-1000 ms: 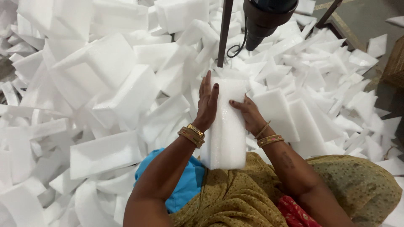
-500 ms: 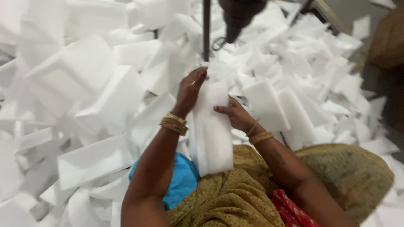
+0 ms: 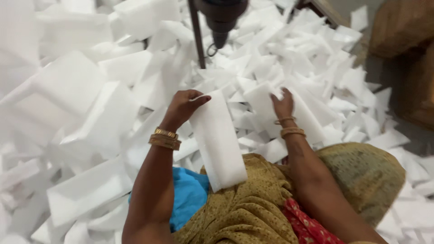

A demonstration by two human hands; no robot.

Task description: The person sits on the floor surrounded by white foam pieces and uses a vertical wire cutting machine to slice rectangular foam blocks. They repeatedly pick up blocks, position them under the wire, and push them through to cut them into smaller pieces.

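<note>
A heap of white foam offcuts (image 3: 77, 95) covers the floor at far left; beside it the left hand (image 3: 183, 106) pinches the top edge of a long white rectangular foam slab (image 3: 217, 140) that rests on the lap. Farther right, the right hand (image 3: 284, 105) is closing on another white foam piece (image 3: 262, 97) in the pile. This looks like the gathering step, and a firm grip on that piece seems called for.

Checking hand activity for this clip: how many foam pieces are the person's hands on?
2. The left hand holds a long white foam slab lying over the lap; the right hand rests on another foam piece in the pile.
</note>
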